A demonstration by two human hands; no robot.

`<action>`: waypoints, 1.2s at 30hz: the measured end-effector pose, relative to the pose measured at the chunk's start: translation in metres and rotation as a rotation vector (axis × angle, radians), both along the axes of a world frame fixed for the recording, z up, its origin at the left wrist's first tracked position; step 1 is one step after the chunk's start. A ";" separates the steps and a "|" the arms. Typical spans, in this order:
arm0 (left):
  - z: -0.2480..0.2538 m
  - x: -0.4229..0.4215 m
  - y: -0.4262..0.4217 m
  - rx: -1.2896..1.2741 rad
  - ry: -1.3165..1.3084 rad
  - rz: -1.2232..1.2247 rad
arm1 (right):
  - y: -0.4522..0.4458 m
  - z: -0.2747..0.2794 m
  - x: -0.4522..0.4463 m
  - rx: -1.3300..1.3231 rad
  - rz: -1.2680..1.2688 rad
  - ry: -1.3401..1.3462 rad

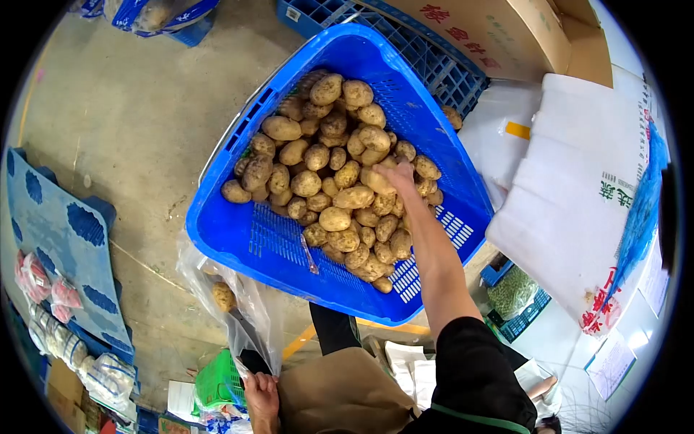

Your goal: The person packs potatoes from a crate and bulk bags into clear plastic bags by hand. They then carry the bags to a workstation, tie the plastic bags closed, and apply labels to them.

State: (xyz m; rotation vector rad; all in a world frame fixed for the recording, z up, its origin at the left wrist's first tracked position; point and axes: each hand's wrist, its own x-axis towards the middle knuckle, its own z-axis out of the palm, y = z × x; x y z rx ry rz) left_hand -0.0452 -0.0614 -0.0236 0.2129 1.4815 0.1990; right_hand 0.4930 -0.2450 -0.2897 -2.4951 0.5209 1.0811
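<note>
Potatoes (pixel 348 173) lie heaped in a blue basket (pixel 213 226) at the person's 12 o'clock; its high walls presumably stop them rolling off. The right hand (pixel 396 173) enters from the basket's 5 o'clock and rests against 1 pale potato (pixel 377 181) at the heap's 3 o'clock side, likely the part easiest for that arm. Its fingers are partly hidden, so I cannot tell whether they grip. At the person's 9 o'clock, the left hand (pixel 262 396) has its fingers pinched narrow on a clear bag (pixel 265 307), apparently by the edge, leaving the rest loose. The bag stretches towards 11 o'clock, with 1 bagged potato (pixel 223 296) visible through the plastic.
</note>
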 end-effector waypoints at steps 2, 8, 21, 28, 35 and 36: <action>0.000 0.006 -0.002 -0.010 -0.004 -0.023 | -0.028 -0.011 0.002 0.188 0.002 0.053; -0.001 0.025 -0.001 -0.039 0.023 0.008 | -0.012 -0.020 -0.004 -0.024 -0.005 0.063; -0.010 0.021 -0.009 -0.027 0.028 -0.124 | 0.063 0.078 -0.092 0.354 -0.097 0.436; 0.002 0.038 0.006 0.033 0.094 -0.119 | 0.069 0.024 -0.176 0.623 0.213 -0.269; -0.009 0.025 -0.006 -0.018 0.063 -0.098 | -0.054 -0.027 -0.094 -0.154 0.763 -0.360; -0.008 0.029 -0.009 -0.022 0.059 -0.091 | -0.056 -0.025 -0.095 -0.166 0.795 -0.303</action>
